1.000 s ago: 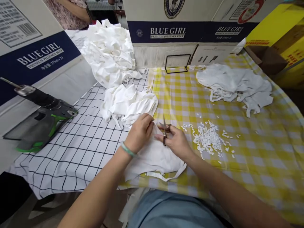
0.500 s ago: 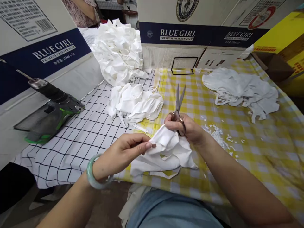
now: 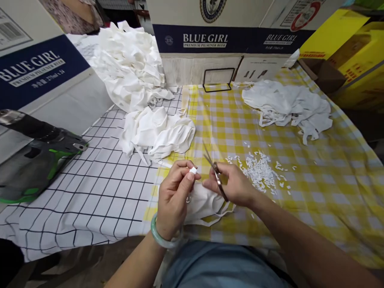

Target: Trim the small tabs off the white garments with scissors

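My left hand [image 3: 177, 191], a pale green bangle at its wrist, pinches a small white end of fabric between thumb and fingers. Below it the white garment [image 3: 207, 202] with thin straps lies crumpled on the yellow checked cloth, partly hidden by my hands. Scissors [image 3: 216, 174] are in my right hand [image 3: 232, 184], their blades pointing up and left, just right of the pinched fabric. Small white clippings [image 3: 261, 172] are scattered to the right of my right hand.
White fabric is heaped at the back left [image 3: 129, 68], with a smaller white pile [image 3: 159, 130] before it. Another white pile [image 3: 288, 104] lies at the right. A cordless drill [image 3: 39, 156] is at the left. Cartons [image 3: 198, 64] and a black wire stand [image 3: 218, 80] are behind.
My left hand has turned upward and now pinches a small fabric end. The scissors have swung left, toward it, and the garment hangs lower under my hands. The view has shifted right.
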Available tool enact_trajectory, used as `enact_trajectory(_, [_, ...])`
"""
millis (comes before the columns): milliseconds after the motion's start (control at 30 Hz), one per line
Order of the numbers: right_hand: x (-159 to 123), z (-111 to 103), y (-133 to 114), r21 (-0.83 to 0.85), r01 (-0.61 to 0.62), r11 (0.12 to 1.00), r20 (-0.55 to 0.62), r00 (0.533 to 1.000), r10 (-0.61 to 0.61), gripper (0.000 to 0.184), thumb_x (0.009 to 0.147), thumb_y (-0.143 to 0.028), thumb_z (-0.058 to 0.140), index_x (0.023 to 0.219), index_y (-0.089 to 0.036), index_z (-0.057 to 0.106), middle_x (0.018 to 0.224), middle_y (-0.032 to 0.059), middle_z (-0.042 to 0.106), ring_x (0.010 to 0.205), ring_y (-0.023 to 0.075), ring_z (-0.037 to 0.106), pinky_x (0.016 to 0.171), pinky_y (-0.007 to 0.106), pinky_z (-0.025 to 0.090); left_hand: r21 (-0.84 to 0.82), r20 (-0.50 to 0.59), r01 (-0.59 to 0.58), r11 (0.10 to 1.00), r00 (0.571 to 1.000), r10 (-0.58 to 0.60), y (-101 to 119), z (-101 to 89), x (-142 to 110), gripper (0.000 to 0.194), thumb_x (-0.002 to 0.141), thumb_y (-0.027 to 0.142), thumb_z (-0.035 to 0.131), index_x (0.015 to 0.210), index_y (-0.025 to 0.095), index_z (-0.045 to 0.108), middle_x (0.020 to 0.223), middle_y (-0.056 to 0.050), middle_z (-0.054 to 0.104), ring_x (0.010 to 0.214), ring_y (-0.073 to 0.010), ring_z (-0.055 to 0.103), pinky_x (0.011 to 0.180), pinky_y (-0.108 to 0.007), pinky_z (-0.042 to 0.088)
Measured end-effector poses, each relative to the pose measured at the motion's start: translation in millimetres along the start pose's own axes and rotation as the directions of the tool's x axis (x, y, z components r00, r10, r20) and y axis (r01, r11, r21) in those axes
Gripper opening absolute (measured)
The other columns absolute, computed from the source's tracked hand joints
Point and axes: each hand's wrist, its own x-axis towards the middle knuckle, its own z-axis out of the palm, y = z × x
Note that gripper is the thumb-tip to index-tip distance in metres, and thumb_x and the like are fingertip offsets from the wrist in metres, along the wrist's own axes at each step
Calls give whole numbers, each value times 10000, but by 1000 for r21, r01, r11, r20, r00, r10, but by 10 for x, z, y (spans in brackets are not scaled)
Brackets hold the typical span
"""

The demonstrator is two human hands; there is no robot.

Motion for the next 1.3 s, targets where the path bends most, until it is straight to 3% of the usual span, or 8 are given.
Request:
enact_trajectory(133, [-263,-141,69,-245,92,965,78,994,-75,474,707,-574,723,580,-180,491,583,-19,526,582,114,457,595,246,332,38,67,-43,998,997,41,-14,174,-56,241,963,205,508,762,172,637,977,-62,549,985,-176,527,766,-263,420])
enact_trajectory(267, [-404,-160,136,-332,76,940,71,996,-55,484,716,-594,704,572,-180,498,558,-12,536,564,114,465,586,247,318,131,108,-126,983,988,112,-39,263,-97,243,969,156,471,768,178,606,975,-50,541,987,-161,511,818,-260,421])
enact_trajectory(667, [-456,-145,162,-317,-20,948,53,998,39,490,687,-566,734,556,-183,458,518,-44,495,490,80,401,513,220,276,257,155,-262,930,961,227,-110,311,-127,186,946,82,455,911,176,612,999,-50,510,1000,-156,495,873,-281,418])
enact_trajectory(933, [-460,-119,203,-310,15,951,45,999,-2,499,696,-561,729,547,-183,438,499,-52,448,488,78,366,514,226,272,262,146,-266,928,961,235,-124,323,-133,171,938,88,461,916,180,603,1008,-55,515,1018,-177,496,893,-319,414])
enact_trajectory(1100, [-443,-105,181,-268,-48,962,42,997,62,540,691,-613,712,526,-190,419,483,-48,443,470,77,360,499,223,280,282,170,-253,926,963,211,-105,342,-134,200,950,101,443,874,198,601,980,-45,526,1030,-187,476,900,-333,397])
enact_trajectory(1300, [-444,-94,196,-259,-41,965,21,999,48,531,708,-585,703,513,-190,407,482,-46,429,457,71,328,483,224,255,313,176,-252,916,963,205,-108,347,-133,199,953,106,440,879,194,602,985,-48,516,1027,-188,468,902,-332,393])
